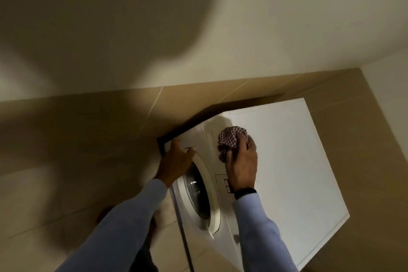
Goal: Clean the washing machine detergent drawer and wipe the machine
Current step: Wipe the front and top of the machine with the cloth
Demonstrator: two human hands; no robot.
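The right hand grips a checked cloth against the washing machine.

The washing machine was smooth white with a soft sheen; its door window looked glossy (one bright glint). The checked cloth was woven fabric, the wall tiles matt.

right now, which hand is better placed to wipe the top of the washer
Right. The right hand grips the checkered cloth at the front edge of the washer top; the left hand rests bare on the front panel by the door.
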